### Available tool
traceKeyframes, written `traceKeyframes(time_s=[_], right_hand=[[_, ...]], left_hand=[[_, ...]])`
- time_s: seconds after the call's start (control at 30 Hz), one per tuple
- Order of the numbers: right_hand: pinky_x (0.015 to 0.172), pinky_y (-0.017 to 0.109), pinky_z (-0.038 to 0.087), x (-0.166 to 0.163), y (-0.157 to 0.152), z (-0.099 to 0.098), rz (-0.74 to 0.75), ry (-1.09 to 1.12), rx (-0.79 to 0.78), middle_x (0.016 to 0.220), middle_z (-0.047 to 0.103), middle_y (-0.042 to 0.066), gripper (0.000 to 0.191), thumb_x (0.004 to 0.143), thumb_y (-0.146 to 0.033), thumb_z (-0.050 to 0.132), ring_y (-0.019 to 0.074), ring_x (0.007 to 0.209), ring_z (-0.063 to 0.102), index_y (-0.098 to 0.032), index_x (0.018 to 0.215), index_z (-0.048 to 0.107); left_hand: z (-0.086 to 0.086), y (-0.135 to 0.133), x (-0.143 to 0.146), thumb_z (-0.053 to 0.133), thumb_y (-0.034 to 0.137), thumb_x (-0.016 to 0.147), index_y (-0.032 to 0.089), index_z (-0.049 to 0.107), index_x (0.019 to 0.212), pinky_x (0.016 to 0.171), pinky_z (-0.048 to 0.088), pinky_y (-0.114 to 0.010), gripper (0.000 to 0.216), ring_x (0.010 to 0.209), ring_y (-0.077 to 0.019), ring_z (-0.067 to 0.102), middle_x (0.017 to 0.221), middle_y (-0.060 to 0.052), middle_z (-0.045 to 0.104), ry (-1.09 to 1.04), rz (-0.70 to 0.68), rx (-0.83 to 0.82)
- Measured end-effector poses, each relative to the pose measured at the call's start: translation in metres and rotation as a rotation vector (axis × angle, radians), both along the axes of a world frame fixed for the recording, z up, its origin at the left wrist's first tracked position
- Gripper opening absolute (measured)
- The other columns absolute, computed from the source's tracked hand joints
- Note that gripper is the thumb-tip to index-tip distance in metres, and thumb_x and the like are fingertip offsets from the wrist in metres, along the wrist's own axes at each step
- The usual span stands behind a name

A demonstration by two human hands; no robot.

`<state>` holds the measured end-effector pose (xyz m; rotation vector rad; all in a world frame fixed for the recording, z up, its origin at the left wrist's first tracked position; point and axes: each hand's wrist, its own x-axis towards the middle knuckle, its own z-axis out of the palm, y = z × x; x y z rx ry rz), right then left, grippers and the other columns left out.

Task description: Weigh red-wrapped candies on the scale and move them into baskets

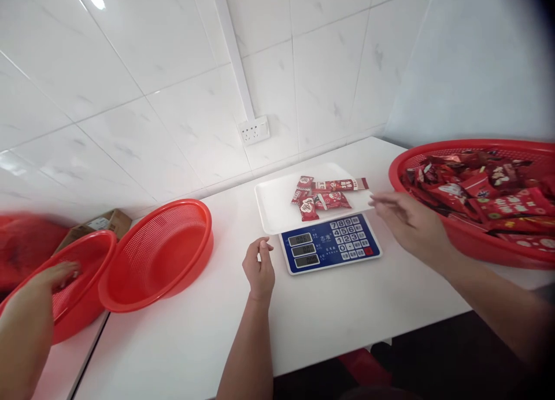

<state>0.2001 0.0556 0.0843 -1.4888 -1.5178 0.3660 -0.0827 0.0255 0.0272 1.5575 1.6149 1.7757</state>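
Note:
A digital scale (318, 260) with a blue keypad panel stands on the white table, its white tray (277, 212) on top. Several red snack packets (332, 201) lie on the tray, one of them a long stick-shaped sachet. My left hand (259, 267) is just left of the scale, by the tray's front left corner; its fingers are loosely curled in, with no object showing in them. At the tray's right edge is my right hand (401, 223), fingers stretched towards the tray and apart, nothing visible in it. Whether it touches the tray I cannot tell.
A large red basket (459, 238) full of snack packets stands at the right. To the left is a bare red basket (151, 255). Another person's hand (60, 276) reaches into a further red basket (87, 313). A cardboard box (97, 223) sits behind, by the tiled wall.

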Motion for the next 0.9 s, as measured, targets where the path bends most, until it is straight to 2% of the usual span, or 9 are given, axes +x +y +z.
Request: traceKeyframes(time_s=[0.13, 0.2, 0.27, 0.47, 0.7, 0.9], right_hand=[[0.062, 0.035, 0.051, 0.015, -0.039, -0.056, -0.011, 0.015, -0.101, 0.078, 0.067, 0.007, 0.032, 0.079, -0.049, 0.046, 0.0219, 0.069, 0.063, -0.023, 0.089, 0.062], [0.058, 0.034, 0.05, 0.018, -0.048, -0.074, 0.018, 0.105, -0.185, 0.068, 0.062, 0.004, 0.032, 0.08, -0.051, 0.044, 0.0198, 0.06, 0.059, -0.023, 0.086, 0.06], [0.055, 0.033, 0.049, 0.019, -0.05, -0.085, 0.022, 0.213, -0.252, 0.063, 0.058, 0.002, 0.033, 0.081, -0.053, 0.043, 0.0184, 0.055, 0.055, -0.024, 0.084, 0.058], [0.055, 0.032, 0.048, 0.019, -0.047, -0.091, -0.016, 0.337, -0.291, 0.064, 0.057, 0.002, 0.038, 0.079, -0.057, 0.047, 0.0172, 0.057, 0.053, -0.022, 0.089, 0.059], [0.055, 0.031, 0.048, 0.018, -0.046, -0.093, -0.003, 0.357, -0.284, 0.065, 0.058, 0.001, 0.039, 0.079, -0.055, 0.047, 0.0165, 0.058, 0.054, -0.021, 0.095, 0.058], [0.059, 0.034, 0.052, 0.016, -0.047, -0.095, -0.025, 0.229, -0.217, 0.068, 0.062, 0.002, 0.034, 0.078, -0.053, 0.048, 0.0193, 0.06, 0.06, -0.024, 0.092, 0.06]], left_hand=[[0.004, -0.001, -0.001, 0.042, 0.039, 0.093, 0.017, 0.064, 0.09, 0.068, 0.051, -0.026, 0.031, 0.071, -0.013, 0.061, 0.072, -0.002, 0.062, -0.051, 0.076, 0.071], [0.006, -0.001, -0.001, 0.041, 0.038, 0.094, 0.017, 0.062, 0.091, 0.069, 0.05, -0.026, 0.03, 0.071, -0.0126, 0.06, 0.071, -0.002, 0.061, -0.086, 0.091, 0.094], [0.006, 0.0, -0.001, 0.041, 0.037, 0.094, 0.017, 0.06, 0.093, 0.069, 0.05, -0.026, 0.028, 0.071, -0.0124, 0.06, 0.072, -0.001, 0.059, -0.114, 0.089, 0.108], [0.002, 0.004, 0.001, 0.044, 0.035, 0.093, 0.018, 0.055, 0.098, 0.068, 0.049, -0.026, 0.021, 0.07, -0.0114, 0.057, 0.073, 0.0, 0.056, -0.17, 0.049, 0.116], [-0.003, 0.007, 0.001, 0.046, 0.037, 0.092, 0.019, 0.053, 0.105, 0.075, 0.051, -0.028, 0.023, 0.078, -0.0115, 0.059, 0.092, -0.004, 0.056, -0.183, 0.053, 0.056], [-0.007, 0.011, 0.0, 0.045, 0.039, 0.092, 0.02, 0.053, 0.108, 0.077, 0.051, -0.03, 0.026, 0.085, -0.0141, 0.058, 0.098, -0.006, 0.056, -0.162, 0.064, -0.028]])
